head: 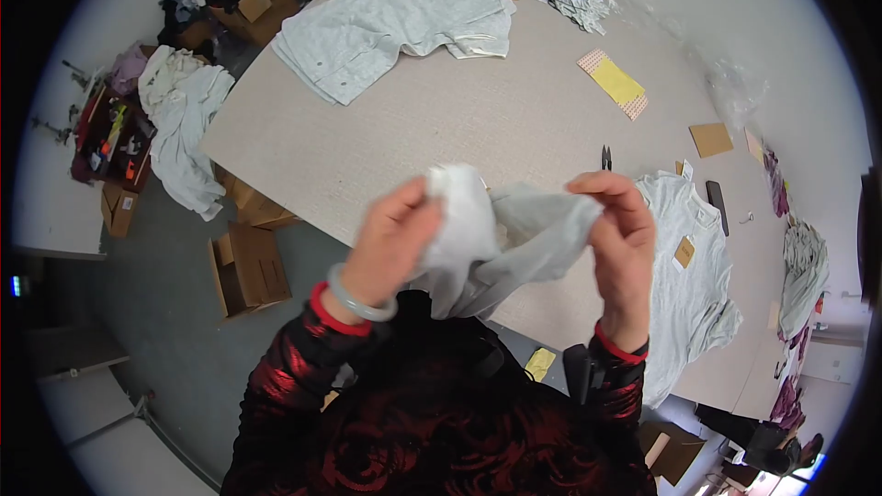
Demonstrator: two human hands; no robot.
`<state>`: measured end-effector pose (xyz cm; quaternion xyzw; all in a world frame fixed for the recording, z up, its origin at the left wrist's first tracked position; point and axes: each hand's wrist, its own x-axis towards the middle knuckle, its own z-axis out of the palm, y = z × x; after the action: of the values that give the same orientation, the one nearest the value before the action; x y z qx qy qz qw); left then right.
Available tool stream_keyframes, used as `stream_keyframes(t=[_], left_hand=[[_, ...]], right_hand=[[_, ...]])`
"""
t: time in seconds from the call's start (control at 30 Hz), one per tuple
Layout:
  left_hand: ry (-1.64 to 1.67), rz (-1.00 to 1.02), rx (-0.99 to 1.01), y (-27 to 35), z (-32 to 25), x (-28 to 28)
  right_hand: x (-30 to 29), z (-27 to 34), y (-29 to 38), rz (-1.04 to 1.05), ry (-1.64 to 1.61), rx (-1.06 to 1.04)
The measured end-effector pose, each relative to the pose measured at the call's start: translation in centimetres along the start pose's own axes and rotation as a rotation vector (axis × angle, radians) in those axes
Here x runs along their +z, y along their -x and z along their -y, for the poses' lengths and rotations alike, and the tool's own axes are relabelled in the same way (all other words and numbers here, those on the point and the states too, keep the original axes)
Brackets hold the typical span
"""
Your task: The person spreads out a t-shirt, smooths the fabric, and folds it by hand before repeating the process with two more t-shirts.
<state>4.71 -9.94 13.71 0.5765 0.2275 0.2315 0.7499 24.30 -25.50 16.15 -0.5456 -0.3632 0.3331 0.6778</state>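
Note:
A light grey garment (510, 241) is stretched between my hands above the table's near edge, its lower part hanging in front of my body. My left hand (396, 241) pinches a whitish, blurred part of it. Opposite, my right hand (617, 241) grips the cloth's edge between thumb and fingers. A light grey T-shirt (689, 303) with a brown hang tag (684, 252) lies on the table just right of my right hand. Farther back, stacked light grey garments (400, 21) lie flat. Small black thread snips (606, 158) rest beyond my right hand.
The table (289, 131) also bears a yellow pad (617, 83), a brown card (711, 140), a dark bar-shaped object (716, 207) and a heap of tags (575, 7). An open cardboard box (251, 269) stands on the floor at left, below piled clothes (182, 124).

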Motion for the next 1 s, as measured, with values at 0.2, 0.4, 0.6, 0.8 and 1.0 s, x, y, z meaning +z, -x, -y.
stream_keyframes(t=[0.2, 0.4, 0.6, 0.8, 1.0], left_hand=[[-0.146, -0.294, 0.038, -5.8, 2.1, -11.2], [-1.249, -0.400, 0.259, -10.5, 8.1, -14.2], [-1.182, 0.045, 0.266, -14.6, 12.0, -10.9], [-1.305, 0.081, 0.104, -17.9, 11.9, -10.1], [-1.299, 0.125, 0.080, -18.9, 13.9, -12.6]], right_hand=[[-8.8, -2.5, 0.0, -0.292, 0.058, 0.031], [-11.4, -10.8, 0.1, -0.382, 0.851, 0.306], [-6.6, -16.0, -3.9, -0.304, 0.934, 0.205], [-6.6, -18.8, -5.7, -0.283, 1.216, 0.107], [-6.3, -19.4, -5.6, -0.198, 1.189, 0.186]])
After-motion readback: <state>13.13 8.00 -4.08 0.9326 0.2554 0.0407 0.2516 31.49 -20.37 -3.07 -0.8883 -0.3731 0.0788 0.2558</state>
